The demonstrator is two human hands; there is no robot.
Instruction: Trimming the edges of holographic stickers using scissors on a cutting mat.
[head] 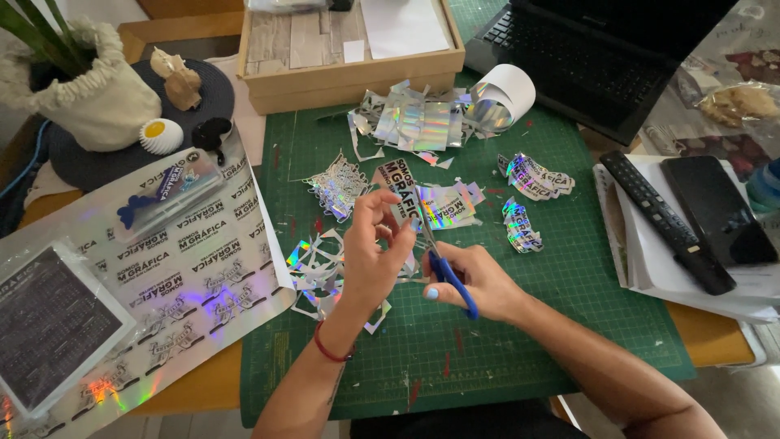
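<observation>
Both forearms reach over the green cutting mat at the table's near edge; left hand fingers pinch a holographic sticker, right hand fingers grip blue-handled scissors cutting it.

Shiny foil stickers on a matt green cutting mat

The cutting mat looks matt and rubbery, scored with a fine grid. At its middle, the sticker is glossy holographic foil with rainbow glare, cut by scissors with bright metal blades and smooth blue plastic handles. Left of the mat lies a glossy foil sticker sheet. Beyond the mat's far edge stands a pale, smooth wooden box; far left, a rough cloth plant pot cover.
</observation>
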